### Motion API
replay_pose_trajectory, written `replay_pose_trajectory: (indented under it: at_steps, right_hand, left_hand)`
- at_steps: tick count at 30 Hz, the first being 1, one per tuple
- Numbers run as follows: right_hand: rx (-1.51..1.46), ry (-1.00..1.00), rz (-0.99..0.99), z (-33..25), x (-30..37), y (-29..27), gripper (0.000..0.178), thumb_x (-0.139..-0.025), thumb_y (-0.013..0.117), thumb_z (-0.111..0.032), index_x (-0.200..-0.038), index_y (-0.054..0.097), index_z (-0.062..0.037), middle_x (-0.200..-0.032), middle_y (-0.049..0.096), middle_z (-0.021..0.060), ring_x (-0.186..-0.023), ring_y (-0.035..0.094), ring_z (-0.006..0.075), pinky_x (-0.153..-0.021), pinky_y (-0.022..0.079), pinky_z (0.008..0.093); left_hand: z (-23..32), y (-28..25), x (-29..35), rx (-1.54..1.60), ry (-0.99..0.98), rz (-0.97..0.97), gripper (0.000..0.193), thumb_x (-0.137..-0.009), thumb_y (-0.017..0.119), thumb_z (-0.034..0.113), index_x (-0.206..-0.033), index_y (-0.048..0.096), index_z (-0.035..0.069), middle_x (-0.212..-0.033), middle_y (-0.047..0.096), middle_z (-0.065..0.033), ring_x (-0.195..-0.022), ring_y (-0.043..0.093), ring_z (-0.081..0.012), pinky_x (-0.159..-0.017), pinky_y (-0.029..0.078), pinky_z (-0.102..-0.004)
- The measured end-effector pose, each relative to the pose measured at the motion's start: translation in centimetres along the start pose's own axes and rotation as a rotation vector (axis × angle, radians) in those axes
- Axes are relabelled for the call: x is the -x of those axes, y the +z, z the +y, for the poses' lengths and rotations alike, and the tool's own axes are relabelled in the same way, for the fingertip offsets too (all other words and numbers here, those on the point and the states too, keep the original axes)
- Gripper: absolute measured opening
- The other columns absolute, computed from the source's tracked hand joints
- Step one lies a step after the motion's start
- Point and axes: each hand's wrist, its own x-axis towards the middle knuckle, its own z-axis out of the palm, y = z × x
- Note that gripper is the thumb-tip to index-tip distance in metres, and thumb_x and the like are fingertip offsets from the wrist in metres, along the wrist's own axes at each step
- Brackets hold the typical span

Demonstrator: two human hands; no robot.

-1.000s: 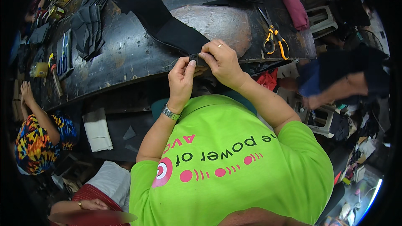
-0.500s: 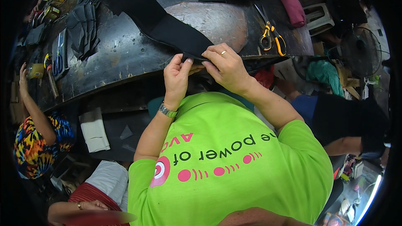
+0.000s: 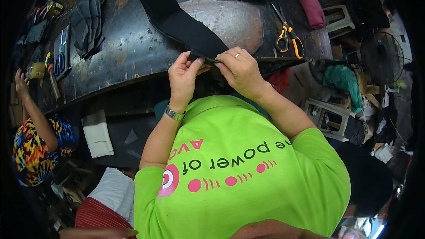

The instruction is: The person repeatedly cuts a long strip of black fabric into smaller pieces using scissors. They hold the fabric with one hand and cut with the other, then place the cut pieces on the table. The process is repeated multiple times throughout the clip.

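Note:
A long strip of black fabric [image 3: 188,28] runs from the far side of the dark table [image 3: 128,57] to its near edge. My left hand [image 3: 182,77] pinches the near end of the strip between thumb and fingers, at a folded edge. On the other side of that end, my right hand [image 3: 239,67] grips the same edge, its thumb and fingers pressed together. The fold stands up slightly between the two hands. My fingers cover part of it, so its underside is hidden.
Orange-and-black scissors [image 3: 288,37] lie on the table to the right, near a maroon roll [image 3: 307,4]. At the left are stacked black pieces [image 3: 86,26], blue-handled scissors [image 3: 60,62] and a hammer [image 3: 53,77]. A co-worker's hand [image 3: 21,84] is by a jar [image 3: 35,70].
My left hand has shifted slightly left and up, and more of the folded edge shows between my hands. The person at the right has moved down and away, uncovering a pale stool.

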Motion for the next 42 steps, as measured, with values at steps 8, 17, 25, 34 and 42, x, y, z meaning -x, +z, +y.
replay_pose_trajectory:
  at_steps: [8,17,25,34,42]
  right_hand:
    - [-0.497,0.474,-0.282,0.2,0.0,-1.2,0.012,-0.085,0.064,-0.011,-0.087,0.059,-0.0008,-0.076,0.057,0.0144,-0.069,0.058,0.0324,-0.063,0.045,0.0384]
    - [-0.279,0.179,-0.245,-0.2,0.2,-0.3,0.011,-0.087,0.061,-0.009,-0.087,0.055,0.0002,-0.076,0.054,0.0159,-0.069,0.055,0.033,-0.063,0.044,0.0388]
    - [-0.226,0.203,-0.324,0.2,0.2,-2.2,0.022,-0.084,0.066,-0.022,-0.082,0.056,-0.0025,-0.076,0.057,0.0147,-0.072,0.059,0.035,-0.064,0.047,0.0434]
    - [0.75,0.652,-0.215,10.8,1.5,-11.0,0.049,-0.08,0.069,-0.047,-0.093,0.06,-0.0008,-0.094,0.063,0.0181,-0.084,0.063,0.0374,-0.072,0.052,0.044]
    - [0.362,0.829,-0.127,13.1,4.7,-12.4,0.049,-0.076,0.075,-0.038,-0.095,0.058,0.003,-0.085,0.065,0.0226,-0.081,0.063,0.0383,-0.071,0.048,0.0432]
  left_hand:
    - [0.1,0.3,-0.1,0.129,-0.048,-0.023,0.017,-0.096,0.055,0.007,-0.108,0.059,-0.003,-0.095,0.068,-0.0081,-0.083,0.068,-0.0146,-0.076,0.057,-0.0284]
    - [0.2,0.0,-0.7,-0.02,-0.054,0.003,0.015,-0.096,0.056,0.011,-0.105,0.061,0.0,-0.088,0.065,-0.003,-0.078,0.066,-0.0109,-0.07,0.057,-0.0257]
    - [0.5,-0.6,-0.8,0.02,-0.11,0.018,0.015,-0.095,0.059,0.016,-0.103,0.063,0.004,-0.087,0.066,-0.0007,-0.07,0.064,-0.0085,-0.065,0.055,-0.0242]
    - [1.1,-1.0,-1.3,0.237,-0.118,-0.145,0.019,-0.098,0.051,0.012,-0.114,0.057,0.002,-0.097,0.068,-0.0054,-0.084,0.067,-0.012,-0.076,0.057,-0.0277]
    - [1.8,0.4,-2.1,0.173,-0.103,-0.137,0.021,-0.099,0.049,0.012,-0.116,0.055,0.002,-0.104,0.068,-0.0076,-0.091,0.068,-0.0149,-0.078,0.056,-0.0281]
